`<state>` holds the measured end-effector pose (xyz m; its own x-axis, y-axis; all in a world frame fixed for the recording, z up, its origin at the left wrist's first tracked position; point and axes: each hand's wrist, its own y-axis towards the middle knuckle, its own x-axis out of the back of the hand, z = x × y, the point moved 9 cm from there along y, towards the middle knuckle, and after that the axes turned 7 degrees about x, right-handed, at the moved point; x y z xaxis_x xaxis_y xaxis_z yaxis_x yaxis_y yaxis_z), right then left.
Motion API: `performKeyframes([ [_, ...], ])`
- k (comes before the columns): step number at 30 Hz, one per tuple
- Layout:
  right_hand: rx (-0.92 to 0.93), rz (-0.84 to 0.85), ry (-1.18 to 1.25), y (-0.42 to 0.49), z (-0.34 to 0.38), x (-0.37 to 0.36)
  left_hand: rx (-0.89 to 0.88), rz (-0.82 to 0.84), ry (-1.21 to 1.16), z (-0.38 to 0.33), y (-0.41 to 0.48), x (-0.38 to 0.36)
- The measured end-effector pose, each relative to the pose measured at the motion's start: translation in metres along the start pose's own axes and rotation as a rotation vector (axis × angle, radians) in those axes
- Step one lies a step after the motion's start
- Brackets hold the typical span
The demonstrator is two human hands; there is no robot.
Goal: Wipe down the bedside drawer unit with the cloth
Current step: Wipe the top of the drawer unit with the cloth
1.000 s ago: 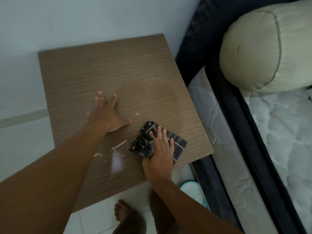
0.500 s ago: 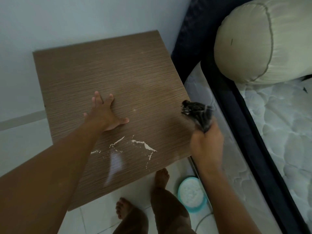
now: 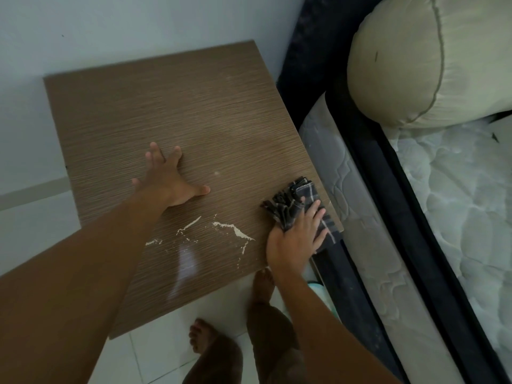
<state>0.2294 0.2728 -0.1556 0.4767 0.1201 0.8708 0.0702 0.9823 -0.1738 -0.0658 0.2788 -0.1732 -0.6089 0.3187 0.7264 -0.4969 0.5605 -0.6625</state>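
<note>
Cloth (image 3: 304, 203) is down again at the right edge of the bedside drawer unit (image 3: 194, 112) (it was lifted a moment ago). Your right hand (image 3: 296, 239) presses it with straight fingers, your left hand (image 3: 169, 181) lies flat at its middle, and the white smears (image 3: 235, 231) near its front are still to wipe.

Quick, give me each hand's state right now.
Left hand: open, flat on the drawer unit.
Right hand: open, pressing the cloth down.

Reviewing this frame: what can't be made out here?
Drawer unit: fronts and sides hidden beneath its own top, head view.
Cloth: partly covered by the right hand pressing it.
Teal object on the floor: mostly behind the right forearm.
White streaks: too small to tell the substance.
</note>
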Motion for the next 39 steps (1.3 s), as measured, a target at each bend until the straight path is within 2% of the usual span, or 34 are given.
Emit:
performKeyframes([
  [4,0.032,0.037,-0.032,-0.029,0.026,-0.022,-0.001,0.006,0.010,0.000,-0.001,0.000],
  [10,0.065,0.183,-0.046,-0.063,0.069,-0.055,-0.011,0.009,0.029,0.001,0.000,0.000],
  [15,0.145,0.276,0.089,-0.086,0.093,-0.064,-0.026,0.039,0.060,0.001,0.001,0.002],
  [18,0.176,0.362,0.282,-0.086,0.101,-0.039,-0.066,0.063,0.035,0.000,0.001,0.006],
  [22,0.150,0.368,0.299,-0.062,0.094,0.014,-0.135,-0.081,0.013,0.008,-0.002,0.023],
  [25,0.288,0.478,0.284,-0.035,0.122,0.034,-0.172,-0.273,-0.222,0.029,-0.018,0.047],
  [28,0.530,0.533,0.150,-0.004,0.169,0.040,-0.061,-0.500,-0.456,0.071,-0.038,0.070],
  [30,0.701,0.530,0.073,0.010,0.206,0.032,0.068,-0.589,-0.549,0.105,-0.045,0.075],
  [35,0.994,0.535,-0.016,0.025,0.284,-0.018,0.432,-0.482,-0.793,0.185,-0.056,0.038],
  [39,1.156,0.551,-0.095,0.021,0.329,-0.074,0.577,-0.428,-0.942,0.220,-0.082,0.002],
])
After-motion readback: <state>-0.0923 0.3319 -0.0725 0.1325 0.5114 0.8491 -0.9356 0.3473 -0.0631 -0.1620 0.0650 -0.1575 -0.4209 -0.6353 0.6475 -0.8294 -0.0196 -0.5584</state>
